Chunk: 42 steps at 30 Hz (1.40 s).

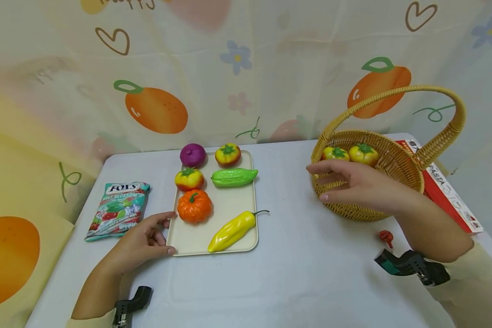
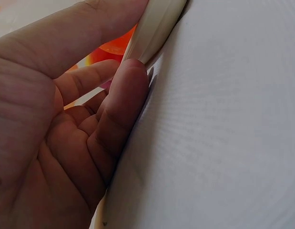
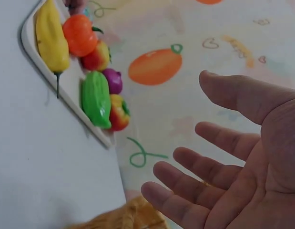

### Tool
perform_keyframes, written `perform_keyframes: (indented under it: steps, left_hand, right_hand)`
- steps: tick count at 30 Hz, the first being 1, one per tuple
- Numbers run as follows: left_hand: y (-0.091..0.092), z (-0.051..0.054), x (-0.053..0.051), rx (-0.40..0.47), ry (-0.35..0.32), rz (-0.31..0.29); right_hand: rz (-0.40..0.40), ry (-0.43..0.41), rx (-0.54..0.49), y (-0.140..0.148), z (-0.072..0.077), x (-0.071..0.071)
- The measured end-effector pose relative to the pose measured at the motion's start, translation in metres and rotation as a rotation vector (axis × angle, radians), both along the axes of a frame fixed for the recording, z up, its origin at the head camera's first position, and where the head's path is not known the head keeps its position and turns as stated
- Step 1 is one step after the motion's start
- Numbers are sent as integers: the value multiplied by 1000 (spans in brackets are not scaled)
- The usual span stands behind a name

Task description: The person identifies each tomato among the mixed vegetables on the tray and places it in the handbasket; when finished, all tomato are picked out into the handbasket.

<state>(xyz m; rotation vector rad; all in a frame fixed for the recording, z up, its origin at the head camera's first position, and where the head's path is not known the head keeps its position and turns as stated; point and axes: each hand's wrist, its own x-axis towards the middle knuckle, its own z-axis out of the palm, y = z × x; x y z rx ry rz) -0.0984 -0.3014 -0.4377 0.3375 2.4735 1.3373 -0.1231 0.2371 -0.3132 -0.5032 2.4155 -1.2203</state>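
My left hand (image 1: 141, 239) touches the left rim of a cream tray (image 1: 229, 202) with thumb and index finger spread along it. Its other fingers bend loosely beside the rim in the left wrist view. On the tray lie an orange toy pumpkin (image 1: 194, 206), a yellow pepper (image 1: 232, 231), a green ridged vegetable (image 1: 234, 177), a purple onion-like vegetable (image 1: 192, 155) and two red-yellow persimmon-like fruits (image 1: 189, 179). Above the front left of a wicker basket (image 1: 397, 159), my right hand (image 1: 356, 184) spreads its fingers, holding nothing. Two yellow persimmon-like fruits (image 1: 363, 155) sit in the basket.
A teal candy bag (image 1: 119, 210) lies left of the tray. Behind and right of the basket is a red and white pasta box (image 1: 451, 200). A small wrinkled red item (image 1: 386, 237) lies near my right forearm. A printed curtain (image 1: 270, 68) hangs behind the table.
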Motion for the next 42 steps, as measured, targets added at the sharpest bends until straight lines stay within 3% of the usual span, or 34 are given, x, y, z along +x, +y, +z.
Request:
perform_keyframes:
  steps: [9,22,42]
  left_hand:
    - [-2,-3,-1,-27,0,3]
    - [1,-1,-2,-15,-14,7]
    - [-2,-3,-2,16,-21,-1]
  right_hand:
    - [29,-32,-39,-32,-8,-14]
    - [7,-66,-60,-76,-20,-40]
    - [87,-99,-180,-147,-32,-73]
